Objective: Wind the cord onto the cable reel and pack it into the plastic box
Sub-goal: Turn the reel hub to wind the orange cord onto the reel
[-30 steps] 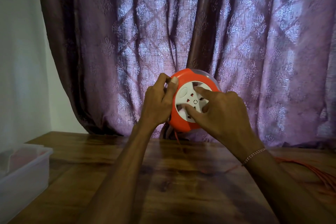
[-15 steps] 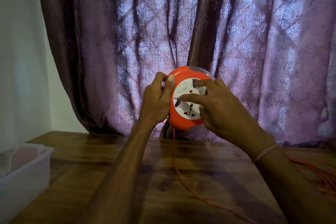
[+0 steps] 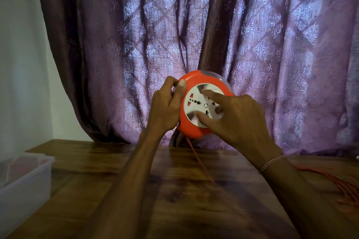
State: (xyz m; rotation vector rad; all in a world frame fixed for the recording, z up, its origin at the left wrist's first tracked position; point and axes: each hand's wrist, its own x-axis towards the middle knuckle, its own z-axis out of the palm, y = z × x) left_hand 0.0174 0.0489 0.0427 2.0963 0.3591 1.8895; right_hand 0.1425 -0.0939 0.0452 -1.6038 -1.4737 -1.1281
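Observation:
An orange cable reel (image 3: 189,128) with a white socket face is held upright above the table's far edge. My left hand (image 3: 167,108) grips its left rim, thumb on the front. My right hand (image 3: 233,120) presses fingertips on the white socket face. A thin orange cord (image 3: 200,161) hangs from the bottom of the reel down onto the table, blurred. Loose loops of the same cord (image 3: 342,182) lie at the right edge. The clear plastic box (image 3: 25,186) stands at the left edge of the table.
The wooden table (image 3: 174,200) runs from the front to a purple patterned curtain (image 3: 194,35) close behind the reel. A white wall (image 3: 19,54) stands on the left behind the box.
The white socket face has turned under my right fingers. My right hand has shifted lower on the face. The hanging cord has swung and looks shorter across the table.

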